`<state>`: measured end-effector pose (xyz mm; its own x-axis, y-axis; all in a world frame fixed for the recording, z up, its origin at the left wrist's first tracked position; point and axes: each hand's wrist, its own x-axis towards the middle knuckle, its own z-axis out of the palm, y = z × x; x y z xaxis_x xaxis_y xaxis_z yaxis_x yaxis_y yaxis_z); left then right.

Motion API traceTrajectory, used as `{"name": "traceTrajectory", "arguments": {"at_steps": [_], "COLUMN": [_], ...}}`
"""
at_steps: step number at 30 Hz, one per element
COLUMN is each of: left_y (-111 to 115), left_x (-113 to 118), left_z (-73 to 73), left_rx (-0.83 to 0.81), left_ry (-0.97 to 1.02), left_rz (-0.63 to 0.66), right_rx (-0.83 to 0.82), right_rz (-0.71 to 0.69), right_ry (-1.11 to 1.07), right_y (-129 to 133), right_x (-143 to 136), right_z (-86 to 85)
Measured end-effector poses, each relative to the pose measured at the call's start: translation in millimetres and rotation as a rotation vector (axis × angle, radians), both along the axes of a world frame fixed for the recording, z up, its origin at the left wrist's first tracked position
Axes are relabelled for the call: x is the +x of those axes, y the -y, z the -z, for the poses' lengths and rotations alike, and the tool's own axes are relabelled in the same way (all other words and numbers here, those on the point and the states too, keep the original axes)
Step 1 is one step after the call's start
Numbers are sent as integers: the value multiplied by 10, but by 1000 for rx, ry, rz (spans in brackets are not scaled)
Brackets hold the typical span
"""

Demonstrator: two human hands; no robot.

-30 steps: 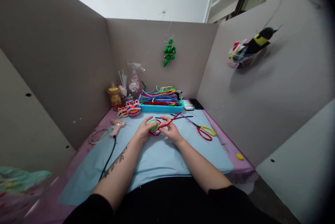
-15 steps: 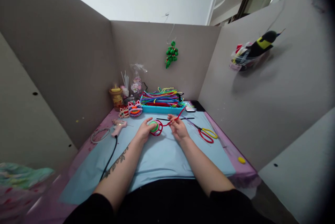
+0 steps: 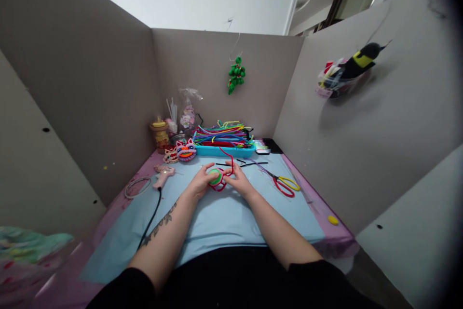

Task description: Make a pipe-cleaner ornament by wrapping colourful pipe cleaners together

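Note:
Over the blue mat (image 3: 224, 217), my left hand (image 3: 200, 182) is closed round a small round pipe-cleaner piece (image 3: 215, 177), green in the middle with red loops at its rim. A red pipe cleaner (image 3: 232, 157) runs from the piece's right side, its free end curving up and left. My right hand (image 3: 240, 182) pinches this strand close against the piece. Its fingertips partly hide where strand and piece meet. Black pipe cleaners (image 3: 258, 164) lie on the mat just behind the right hand.
A blue tray (image 3: 224, 152) of colourful pipe cleaners stands behind my hands. Red-and-yellow scissors (image 3: 284, 187) lie to the right, near a yellow disc (image 3: 333, 221). At left are a pink glue gun (image 3: 164, 177) with its cord and two lion-head figures (image 3: 185, 150). Grey panels enclose the table.
My right hand has moved left, up against the round piece. The red pipe cleaner's free end, which pointed up to the right, now curves up to the left.

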<state>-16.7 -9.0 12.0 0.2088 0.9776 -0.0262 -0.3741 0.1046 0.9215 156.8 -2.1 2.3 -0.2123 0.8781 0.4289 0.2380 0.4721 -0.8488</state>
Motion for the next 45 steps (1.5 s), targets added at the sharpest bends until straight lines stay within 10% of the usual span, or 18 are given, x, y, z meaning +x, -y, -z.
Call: {"name": "traceTrajectory", "arguments": {"at_steps": [12,26,45], "left_y": [15,-3,-40], "left_x": [3,-17,-8], "left_z": [-43,-11,59], "left_rx": [163,-13,222], "left_ry": [-142,-8,-225], "left_rz": [-21,-5,-27], "right_rx": [-268,51,-67], "right_rz": [-324,-30,-78], "right_ry": [-251,-93,-108], "right_y": [-73,-6,-54], "right_x": [-27,2,-20], "right_z": [97,-27,61]}}
